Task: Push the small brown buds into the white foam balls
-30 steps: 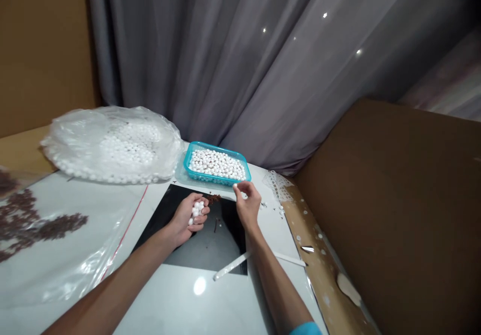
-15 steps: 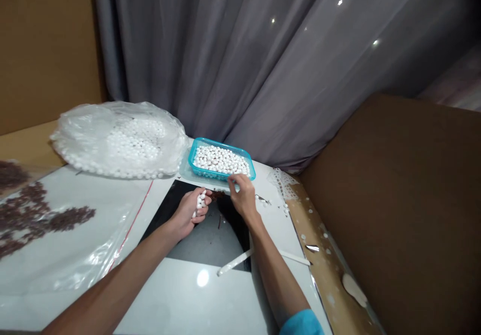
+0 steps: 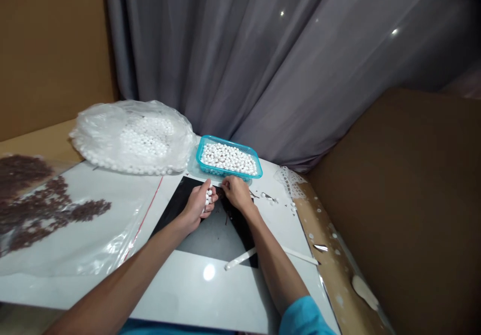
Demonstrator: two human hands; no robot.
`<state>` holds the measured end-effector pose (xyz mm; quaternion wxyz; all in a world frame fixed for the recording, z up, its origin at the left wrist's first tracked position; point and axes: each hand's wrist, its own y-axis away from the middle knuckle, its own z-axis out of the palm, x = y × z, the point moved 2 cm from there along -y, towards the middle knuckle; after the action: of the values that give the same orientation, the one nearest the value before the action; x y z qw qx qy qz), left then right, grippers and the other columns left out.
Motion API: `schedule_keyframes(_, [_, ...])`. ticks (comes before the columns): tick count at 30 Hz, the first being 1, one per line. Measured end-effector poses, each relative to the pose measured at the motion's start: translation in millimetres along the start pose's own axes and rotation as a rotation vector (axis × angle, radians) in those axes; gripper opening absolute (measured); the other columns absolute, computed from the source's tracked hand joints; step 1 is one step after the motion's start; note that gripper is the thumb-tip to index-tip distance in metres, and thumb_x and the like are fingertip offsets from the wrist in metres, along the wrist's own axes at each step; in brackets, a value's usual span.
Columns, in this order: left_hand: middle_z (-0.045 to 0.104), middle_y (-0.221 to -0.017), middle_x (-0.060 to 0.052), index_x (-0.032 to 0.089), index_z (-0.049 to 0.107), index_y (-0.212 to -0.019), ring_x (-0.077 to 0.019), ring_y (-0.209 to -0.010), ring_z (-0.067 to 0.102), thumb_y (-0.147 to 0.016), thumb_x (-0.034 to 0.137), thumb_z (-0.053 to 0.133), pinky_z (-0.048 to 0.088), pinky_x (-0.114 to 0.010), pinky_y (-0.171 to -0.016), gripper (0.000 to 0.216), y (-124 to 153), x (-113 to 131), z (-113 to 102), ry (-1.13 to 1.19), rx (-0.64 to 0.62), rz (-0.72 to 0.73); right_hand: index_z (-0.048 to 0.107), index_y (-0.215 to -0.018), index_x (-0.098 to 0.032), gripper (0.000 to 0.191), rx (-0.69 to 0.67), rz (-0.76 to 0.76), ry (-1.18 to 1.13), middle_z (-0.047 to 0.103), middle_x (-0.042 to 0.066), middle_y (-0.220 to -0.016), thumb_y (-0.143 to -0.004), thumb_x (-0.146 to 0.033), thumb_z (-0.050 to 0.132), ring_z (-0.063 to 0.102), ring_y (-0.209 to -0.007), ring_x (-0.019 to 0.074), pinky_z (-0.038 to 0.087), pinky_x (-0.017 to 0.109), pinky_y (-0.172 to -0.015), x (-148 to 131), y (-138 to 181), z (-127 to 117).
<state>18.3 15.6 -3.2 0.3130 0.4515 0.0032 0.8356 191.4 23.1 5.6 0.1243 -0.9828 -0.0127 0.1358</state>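
- Left grip (image 3: pixel 195 207) wraps around a cluster of white balls (image 3: pixel 208 196) above a dark sheet (image 3: pixel 212 237).
- Right grip (image 3: pixel 238 194) bends close beside it, fingertips drawn together; whether they pinch anything cannot be told.
- Just beyond, a blue basket (image 3: pixel 225 173) sits filled with more of the balls.
- At left on the worktop (image 3: pixel 176 287), a clear bag (image 3: pixel 101 137) bulges with others; a plastic pouch (image 3: pixel 131 210) of brown sprigs (image 3: pixel 91 210) lies nearer.

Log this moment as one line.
left hand: holding white balls | right hand: over dark sheet, grip contents hidden | blue basket: holds white balls | bulging bag: left of basket
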Motion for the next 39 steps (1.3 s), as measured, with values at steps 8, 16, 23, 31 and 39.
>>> schedule_keyframes(8, [0.048, -0.064, 0.005, 0.020, 0.054, -0.085, -0.0049, -0.037, 0.033, -0.092, 0.068, 0.062, 0.011, -0.016, -0.035, 0.049, -0.4, -2.6, 0.8, -0.068, -0.023, -0.028, 0.071, -0.093, -0.022, 0.015, 0.167, -0.014, -0.449, 0.075, 0.005, -0.091, -0.100, -0.032, 0.062, 0.067, -0.075, 0.0209, 0.051, 0.032, -0.072, -12.9, 23.2, -28.7])
schedule_keyframes(16, [0.048, -0.060, 0.003, 0.019, 0.056, -0.078, -0.0053, -0.036, 0.031, -0.087, 0.077, 0.061, 0.008, -0.017, -0.036, 0.058, 13.0, -13.4, 18.1, -0.351, -0.195, -0.158, 0.072, -0.098, -0.020, 0.027, 0.092, 0.160, -1.152, 0.074, 0.004, -0.083, -0.086, -0.042, 0.084, 0.071, -0.066, 0.0192, 0.062, 0.033, -0.066, 2.0, 81.2, -29.5])
schedule_keyframes(23, [0.048, -0.061, 0.003, 0.019, 0.056, -0.078, -0.0049, -0.037, 0.031, -0.090, 0.073, 0.061, 0.008, -0.017, -0.036, 0.055, 18.3, -16.8, 20.8, -0.326, -0.217, -0.150, 0.080, -0.102, -0.020, 0.030, 0.036, 0.190, -1.279, 0.080, 0.006, -0.090, -0.081, -0.038, 0.089, 0.076, -0.079, 0.0223, 0.066, 0.038, -0.080, 5.5, 87.0, -26.9])
schedule_keyframes(31, [0.046, -0.059, 0.003, 0.019, 0.056, -0.075, -0.0049, -0.035, 0.031, -0.091, 0.071, 0.061, 0.008, -0.016, -0.035, 0.055, 14.2, -17.1, 20.1, -0.330, -0.239, -0.204, 0.079, -0.086, -0.019, 0.025, 0.070, 0.182, -1.272, 0.079, 0.005, -0.079, -0.076, -0.038, 0.092, 0.075, -0.068, 0.0208, 0.065, 0.035, -0.072, 4.0, 86.6, -24.0])
schedule_keyframes(39, [0.044, -0.057, 0.004, 0.019, 0.055, -0.074, -0.0047, -0.035, 0.030, -0.091, 0.072, 0.062, 0.010, -0.016, -0.034, 0.056, 18.6, -13.8, 24.4, -0.355, -0.242, -0.222, 0.079, -0.084, -0.019, 0.026, 0.081, 0.154, -1.301, 0.078, 0.004, -0.081, -0.075, -0.039, 0.093, 0.069, -0.064, 0.0172, 0.060, 0.031, -0.062, 3.1, 86.5, -24.1])
